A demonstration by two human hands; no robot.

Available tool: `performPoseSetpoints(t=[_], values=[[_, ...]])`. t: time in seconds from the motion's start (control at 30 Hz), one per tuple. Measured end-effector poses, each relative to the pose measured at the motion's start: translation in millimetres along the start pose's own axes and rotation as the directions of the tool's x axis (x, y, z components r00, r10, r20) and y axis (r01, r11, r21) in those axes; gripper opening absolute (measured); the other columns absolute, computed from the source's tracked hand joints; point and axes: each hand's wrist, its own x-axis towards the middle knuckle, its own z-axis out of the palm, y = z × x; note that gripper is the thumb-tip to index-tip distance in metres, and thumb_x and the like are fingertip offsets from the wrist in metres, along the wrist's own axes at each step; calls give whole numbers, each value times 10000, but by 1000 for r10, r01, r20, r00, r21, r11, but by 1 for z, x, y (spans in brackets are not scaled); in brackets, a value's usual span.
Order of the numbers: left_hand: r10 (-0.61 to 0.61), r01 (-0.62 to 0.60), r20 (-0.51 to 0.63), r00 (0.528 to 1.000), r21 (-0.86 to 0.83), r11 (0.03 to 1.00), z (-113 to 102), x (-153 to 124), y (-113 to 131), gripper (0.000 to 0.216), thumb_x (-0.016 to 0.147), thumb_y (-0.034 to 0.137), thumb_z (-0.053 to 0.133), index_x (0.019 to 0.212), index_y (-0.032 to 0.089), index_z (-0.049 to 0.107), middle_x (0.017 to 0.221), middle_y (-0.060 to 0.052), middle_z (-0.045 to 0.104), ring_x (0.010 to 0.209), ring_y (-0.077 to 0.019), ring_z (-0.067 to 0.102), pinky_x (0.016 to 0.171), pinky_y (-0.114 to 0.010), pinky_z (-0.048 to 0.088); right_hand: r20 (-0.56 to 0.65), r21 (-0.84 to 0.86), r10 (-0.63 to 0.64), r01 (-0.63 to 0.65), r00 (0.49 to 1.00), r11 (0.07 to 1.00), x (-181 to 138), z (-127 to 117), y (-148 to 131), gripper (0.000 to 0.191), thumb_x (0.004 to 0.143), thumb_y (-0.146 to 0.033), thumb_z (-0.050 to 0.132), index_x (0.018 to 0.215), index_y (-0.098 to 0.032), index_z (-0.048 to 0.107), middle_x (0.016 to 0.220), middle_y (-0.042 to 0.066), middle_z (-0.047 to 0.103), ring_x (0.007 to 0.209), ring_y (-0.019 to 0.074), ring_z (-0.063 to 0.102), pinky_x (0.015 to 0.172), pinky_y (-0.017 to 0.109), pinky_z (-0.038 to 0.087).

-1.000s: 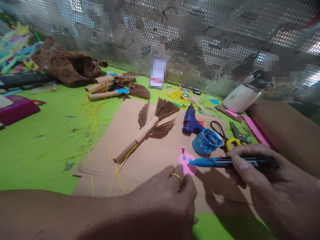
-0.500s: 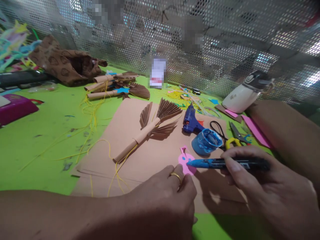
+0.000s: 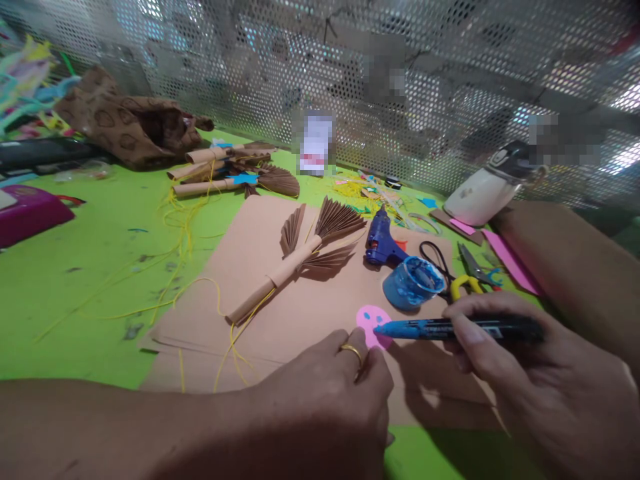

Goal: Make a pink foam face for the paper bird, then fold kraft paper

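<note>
Fingers (image 3: 467, 330) of the right hand (image 3: 540, 380) pinched on the blue marker (image 3: 450, 327), its tip now at the pink paper disc (image 3: 373, 321) beside the blue paint cup (image 3: 414, 283), disc turned since earlier, left hand (image 3: 330, 393) pinning its near edge.

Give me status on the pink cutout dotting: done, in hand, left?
Done: two blue dots show on the pink cutout. In hand: the right hand holds the blue-tipped stick with its tip at the cutout's edge; the left hand pins it. Left: most of the pink face is unpainted.
</note>
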Motion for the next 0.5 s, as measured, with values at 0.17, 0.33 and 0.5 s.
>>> performPoseSetpoints(t=[0.17,0.33,0.5], values=[[10,-10,-17,1000,22,1000,0,0,0,297,893,296,441,954,80,635,1016,-145,627,883,-254,590,734,-373,492,11,4,-4,4,1000,1000,0,1,1,169,778,-385,544,716,-256,632,574,-47,645,402,115,523,390,219,383],[19,-19,32,999,-10,1000,-4,0,-2,285,899,286,455,958,70,631,1021,-154,623,908,-238,584,794,-374,475,1,9,-13,13,1000,1000,1,0,0,173,768,-396,552,714,-252,631,552,-41,635,395,125,523,391,228,395],[6,-5,42,999,-10,1000,-2,0,0,286,900,283,457,993,79,635,1020,-147,624,890,-243,587,765,-369,476,12,-6,-18,18,1000,1000,2,-1,-1,183,771,-403,547,709,-252,632,559,-30,651,410,145,554,384,242,407]])
